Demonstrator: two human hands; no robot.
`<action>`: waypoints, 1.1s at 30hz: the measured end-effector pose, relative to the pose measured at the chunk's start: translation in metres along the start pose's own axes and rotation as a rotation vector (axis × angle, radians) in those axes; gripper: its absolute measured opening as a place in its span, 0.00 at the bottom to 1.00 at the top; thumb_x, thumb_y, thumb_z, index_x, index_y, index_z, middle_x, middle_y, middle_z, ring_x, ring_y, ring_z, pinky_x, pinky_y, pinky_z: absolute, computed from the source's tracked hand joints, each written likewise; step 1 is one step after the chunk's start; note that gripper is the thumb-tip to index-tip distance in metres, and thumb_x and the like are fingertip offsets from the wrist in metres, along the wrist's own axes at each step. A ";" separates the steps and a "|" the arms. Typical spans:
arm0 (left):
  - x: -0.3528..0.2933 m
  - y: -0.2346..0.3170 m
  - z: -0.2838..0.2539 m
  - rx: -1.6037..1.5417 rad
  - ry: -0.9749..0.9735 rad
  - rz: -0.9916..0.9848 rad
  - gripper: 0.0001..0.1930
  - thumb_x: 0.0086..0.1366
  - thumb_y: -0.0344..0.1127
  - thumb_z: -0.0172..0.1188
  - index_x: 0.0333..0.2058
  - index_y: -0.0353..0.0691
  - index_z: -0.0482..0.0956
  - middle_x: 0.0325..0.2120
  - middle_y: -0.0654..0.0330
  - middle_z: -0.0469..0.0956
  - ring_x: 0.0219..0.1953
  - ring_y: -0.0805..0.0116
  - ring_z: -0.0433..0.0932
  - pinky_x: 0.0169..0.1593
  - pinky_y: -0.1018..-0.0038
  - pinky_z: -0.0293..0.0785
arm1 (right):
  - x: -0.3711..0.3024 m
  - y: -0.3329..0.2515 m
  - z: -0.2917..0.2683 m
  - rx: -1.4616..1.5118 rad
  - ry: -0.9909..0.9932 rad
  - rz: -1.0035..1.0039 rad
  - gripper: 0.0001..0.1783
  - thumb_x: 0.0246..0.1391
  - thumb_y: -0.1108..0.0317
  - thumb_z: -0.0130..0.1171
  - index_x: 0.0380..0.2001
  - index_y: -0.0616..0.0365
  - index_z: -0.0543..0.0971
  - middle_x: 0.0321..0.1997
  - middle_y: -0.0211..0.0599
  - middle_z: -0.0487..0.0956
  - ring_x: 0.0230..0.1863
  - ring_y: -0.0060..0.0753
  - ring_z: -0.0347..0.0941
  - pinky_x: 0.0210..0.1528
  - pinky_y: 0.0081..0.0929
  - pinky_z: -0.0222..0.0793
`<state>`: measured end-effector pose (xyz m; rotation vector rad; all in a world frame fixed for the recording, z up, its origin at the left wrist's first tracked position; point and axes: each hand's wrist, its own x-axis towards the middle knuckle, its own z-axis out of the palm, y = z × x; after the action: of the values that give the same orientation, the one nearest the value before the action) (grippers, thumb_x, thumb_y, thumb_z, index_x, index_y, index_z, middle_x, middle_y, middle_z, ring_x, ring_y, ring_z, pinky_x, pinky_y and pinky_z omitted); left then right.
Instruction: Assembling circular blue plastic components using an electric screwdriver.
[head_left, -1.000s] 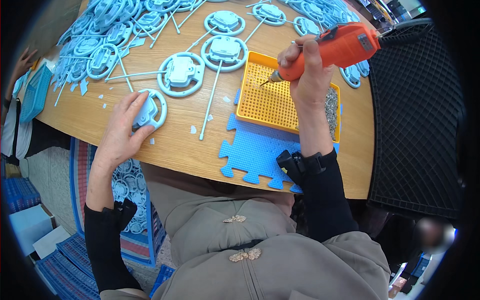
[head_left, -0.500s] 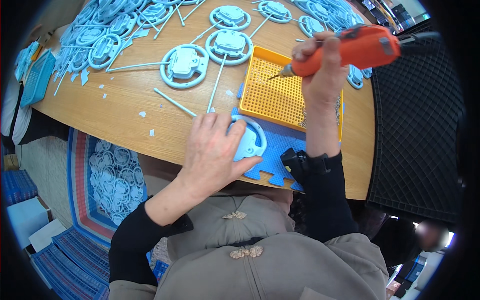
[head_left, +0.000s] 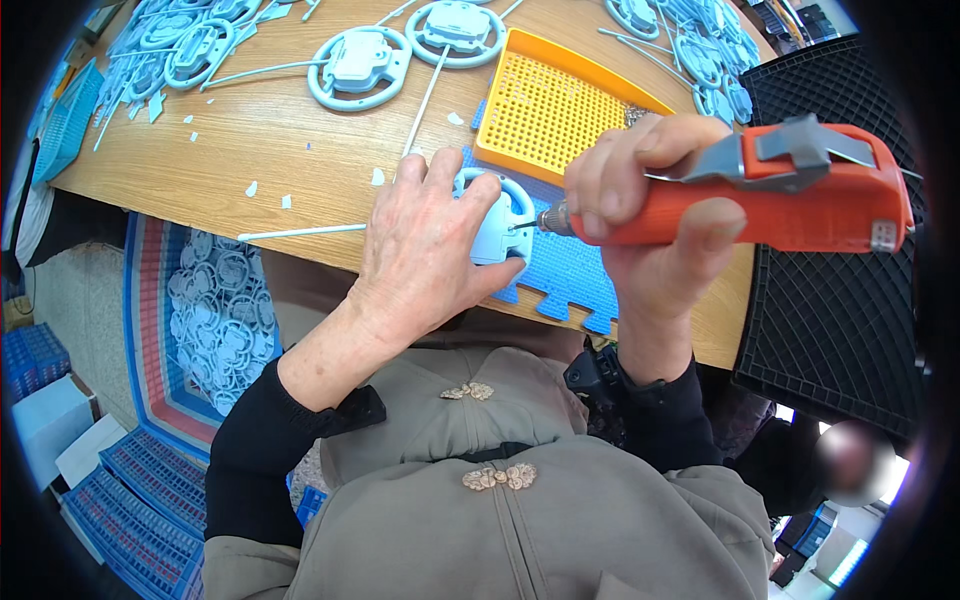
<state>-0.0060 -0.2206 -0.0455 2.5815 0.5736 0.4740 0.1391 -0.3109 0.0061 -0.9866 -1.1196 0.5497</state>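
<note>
My left hand (head_left: 425, 235) grips a light-blue toy steering wheel (head_left: 492, 240), fingers over its far side and thumb along its near rim. The wheel lies on a blue foam mat (head_left: 572, 278), and a thin blue rod (head_left: 300, 233) sticks out to the left from beneath the hand. In my right hand (head_left: 655, 215) is an orange electric screwdriver (head_left: 760, 205), held sideways with its tip pointing left. That tip meets the right part of the wheel. Behind the mat stands a yellow perforated tray (head_left: 550, 105) with small screws (head_left: 637, 113) at its right end.
Finished-looking blue wheels with rods (head_left: 360, 65) lie farther back, with heaps (head_left: 165, 40) to the left and right. A striped bag (head_left: 150, 330) full of wheels stands on the floor at left. Black mesh (head_left: 830, 300) borders the table's right side. Paper scraps dot the tabletop.
My right hand has brought the screwdriver down from above the yellow tray to the wheel. My left hand stays on the wheel, and the view has tilted nearer my body.
</note>
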 end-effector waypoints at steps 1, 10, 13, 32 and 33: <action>0.000 0.001 0.001 0.006 0.004 -0.002 0.29 0.41 0.43 0.73 0.43 0.40 0.74 0.43 0.48 0.69 0.45 0.48 0.69 0.46 0.58 0.69 | -0.001 0.001 0.000 -0.001 -0.001 0.000 0.30 0.56 0.36 0.53 0.38 0.55 0.70 0.22 0.28 0.69 0.20 0.24 0.67 0.23 0.24 0.66; 0.000 0.004 -0.001 0.016 0.006 -0.018 0.30 0.40 0.45 0.74 0.42 0.41 0.74 0.43 0.50 0.69 0.45 0.50 0.69 0.45 0.58 0.70 | -0.002 -0.002 0.009 -0.135 -0.006 0.006 0.28 0.54 0.40 0.59 0.36 0.56 0.68 0.21 0.30 0.68 0.19 0.26 0.66 0.23 0.26 0.66; 0.002 0.002 -0.002 0.015 -0.007 -0.020 0.29 0.40 0.45 0.74 0.42 0.42 0.74 0.43 0.50 0.68 0.45 0.50 0.69 0.44 0.58 0.71 | -0.001 0.002 0.008 -0.123 -0.001 0.010 0.28 0.54 0.41 0.59 0.36 0.56 0.68 0.21 0.30 0.68 0.18 0.26 0.66 0.23 0.26 0.66; 0.042 -0.127 -0.066 0.178 0.132 0.016 0.37 0.48 0.42 0.71 0.57 0.39 0.69 0.53 0.47 0.67 0.56 0.48 0.67 0.58 0.58 0.63 | 0.079 0.066 -0.043 0.054 0.296 -0.084 0.20 0.51 0.51 0.66 0.32 0.56 0.73 0.21 0.32 0.74 0.23 0.27 0.71 0.31 0.29 0.69; 0.051 -0.137 -0.063 0.205 0.135 0.017 0.37 0.48 0.42 0.70 0.58 0.39 0.68 0.54 0.47 0.67 0.57 0.48 0.66 0.59 0.59 0.63 | 0.081 0.070 -0.041 0.074 0.280 -0.068 0.20 0.51 0.51 0.66 0.32 0.55 0.73 0.21 0.32 0.74 0.23 0.27 0.71 0.31 0.29 0.69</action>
<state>-0.0314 -0.0631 -0.0487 2.7653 0.6789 0.6283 0.2141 -0.2282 -0.0194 -0.9257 -0.8736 0.3812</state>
